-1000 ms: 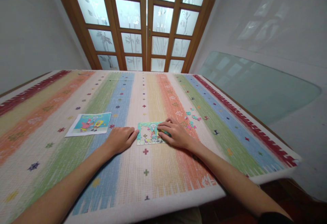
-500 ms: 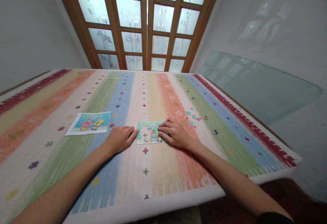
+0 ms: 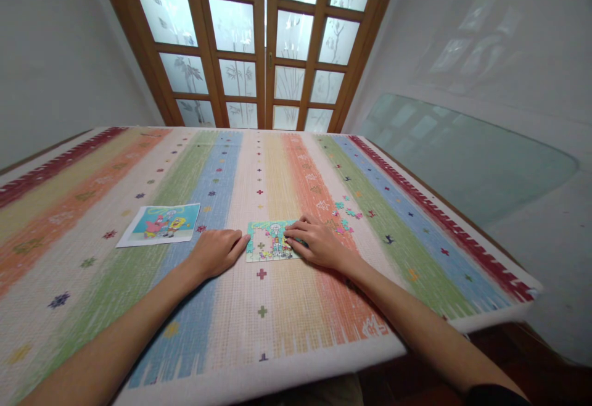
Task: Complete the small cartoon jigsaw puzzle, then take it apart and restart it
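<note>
A partly filled jigsaw puzzle (image 3: 276,247) with a cartoon figure at its middle lies flat on the striped tablecloth (image 3: 296,307). At its left edge rests my left hand (image 3: 217,252), fingers curled under and the thumb touching the frame. My right hand (image 3: 319,242) covers the puzzle's right part. Its fingers are bent and close together, their tips down on the pieces near the central figure; whatever lies beneath them is mostly hidden. Between the hands, bare backing shows left of the figure.
Loose puzzle pieces (image 3: 350,213) are scattered just beyond my right hand. To the left lies a printed reference picture (image 3: 161,226) with cartoon characters. A glass sheet (image 3: 462,147) leans by the wall at right, and a wooden glass-paned door (image 3: 264,54) stands behind the table.
The whole view has shifted very slightly. Both hands stay in place at the puzzle, with at most a tiny movement of my right fingers.
</note>
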Action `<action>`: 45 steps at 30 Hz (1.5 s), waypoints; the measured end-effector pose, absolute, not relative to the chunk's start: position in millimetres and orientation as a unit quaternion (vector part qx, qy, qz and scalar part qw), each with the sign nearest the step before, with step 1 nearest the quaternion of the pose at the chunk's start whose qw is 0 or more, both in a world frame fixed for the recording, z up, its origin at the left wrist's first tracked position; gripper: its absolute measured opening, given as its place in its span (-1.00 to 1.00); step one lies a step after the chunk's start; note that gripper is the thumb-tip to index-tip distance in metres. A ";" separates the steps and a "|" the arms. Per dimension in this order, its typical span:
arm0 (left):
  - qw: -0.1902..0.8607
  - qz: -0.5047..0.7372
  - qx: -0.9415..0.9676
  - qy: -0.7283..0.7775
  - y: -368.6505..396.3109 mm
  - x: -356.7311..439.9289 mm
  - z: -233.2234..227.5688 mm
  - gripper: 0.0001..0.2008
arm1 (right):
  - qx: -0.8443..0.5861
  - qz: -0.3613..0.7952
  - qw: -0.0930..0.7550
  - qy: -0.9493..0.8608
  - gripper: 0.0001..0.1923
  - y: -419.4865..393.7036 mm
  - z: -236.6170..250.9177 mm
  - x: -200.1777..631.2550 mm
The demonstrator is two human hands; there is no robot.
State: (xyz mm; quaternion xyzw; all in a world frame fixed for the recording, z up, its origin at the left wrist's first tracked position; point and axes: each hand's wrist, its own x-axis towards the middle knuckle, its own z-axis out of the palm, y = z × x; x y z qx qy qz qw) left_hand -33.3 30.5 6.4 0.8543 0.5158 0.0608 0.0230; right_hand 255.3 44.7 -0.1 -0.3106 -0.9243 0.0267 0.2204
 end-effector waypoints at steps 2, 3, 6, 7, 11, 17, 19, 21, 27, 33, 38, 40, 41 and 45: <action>0.022 0.066 0.855 0.514 30.6 -33.3 6.3 -0.41 | -0.318 0.041 0.231 -0.919 -0.76 45.1 -1.0 256.1; 0.021 0.069 0.856 0.513 30.6 -33.4 6.3 -0.42 | -0.327 0.052 0.239 -0.913 -0.76 45.3 -1.1 256.6; 0.017 0.069 0.858 0.509 30.8 -33.7 5.9 -0.42 | -0.357 0.092 0.259 -0.893 -0.68 45.9 -0.2 258.1; 0.016 0.067 0.858 0.509 30.9 -33.8 5.9 -0.42 | -0.362 0.104 0.261 -0.889 -0.66 46.1 0.4 258.7; 0.019 0.057 0.857 0.512 31.1 -33.6 5.7 -0.42 | -0.355 0.116 0.275 -0.886 -0.71 46.0 2.4 260.2; 0.031 0.070 0.855 0.514 31.3 -33.7 4.7 -0.43 | -0.326 0.090 0.281 -0.898 -0.80 45.4 1.1 260.7; 0.026 0.072 0.857 0.510 31.3 -33.8 4.8 -0.43 | -0.316 0.082 0.266 -0.907 -0.79 45.6 0.4 261.0; 0.018 0.069 0.858 0.509 31.1 -33.7 5.3 -0.42 | -0.317 0.072 0.250 -0.912 -0.77 45.8 -0.1 261.3; 0.016 0.047 0.855 0.516 30.4 -32.9 6.4 -0.41 | -0.313 0.041 0.236 -0.919 -0.74 45.1 -2.4 260.8; 0.019 0.050 0.857 0.512 30.8 -33.1 6.6 -0.42 | -0.279 -0.003 0.213 -0.936 -0.70 44.1 -3.3 256.6; 0.009 0.045 0.860 0.508 30.9 -33.7 6.6 -0.41 | -0.272 -0.002 0.222 -0.936 -0.72 43.5 -2.4 254.8; 0.007 0.040 0.860 0.509 31.0 -33.6 6.5 -0.41 | -0.274 0.001 0.219 -0.936 -0.73 43.3 -2.7 254.4; 0.007 0.038 0.859 0.511 31.1 -33.5 6.5 -0.41 | -0.277 0.002 0.218 -0.936 -0.73 43.2 -3.2 254.2; 0.008 0.027 0.856 0.516 31.4 -33.0 6.9 -0.41 | -0.280 0.018 0.233 -0.931 -0.72 43.3 -6.2 253.7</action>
